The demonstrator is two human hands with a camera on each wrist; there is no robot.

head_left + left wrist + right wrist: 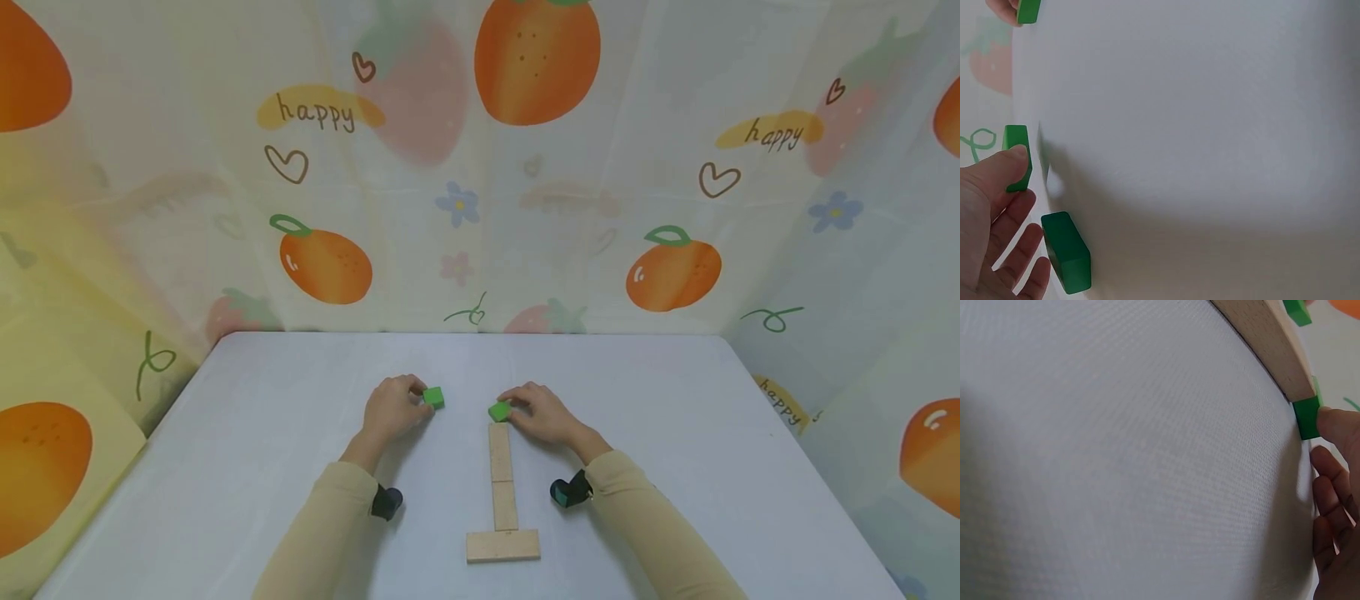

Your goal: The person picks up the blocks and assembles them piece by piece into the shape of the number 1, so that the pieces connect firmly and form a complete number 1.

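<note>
My left hand [392, 408] pinches a small green block [433, 397] between thumb and fingers; in the left wrist view this block [1017, 134] looks held off the table. A second, darker green block [1067, 250] is close beside the lower fingers there, and the hand hides it in the head view. With thumb and fingertips, my right hand [546, 414] grips another green block [498, 411] at the far end of a line of two pale wooden blocks [500, 454]. In the right wrist view that green block [1306, 419] meets the end of the wood.
Across the near end of the line lies a third wooden block [502, 547], forming an upside-down T. All stand on a white table [247, 433]. A printed cloth [480, 208] with fruit drawings rises behind the table's far edge and along the sides.
</note>
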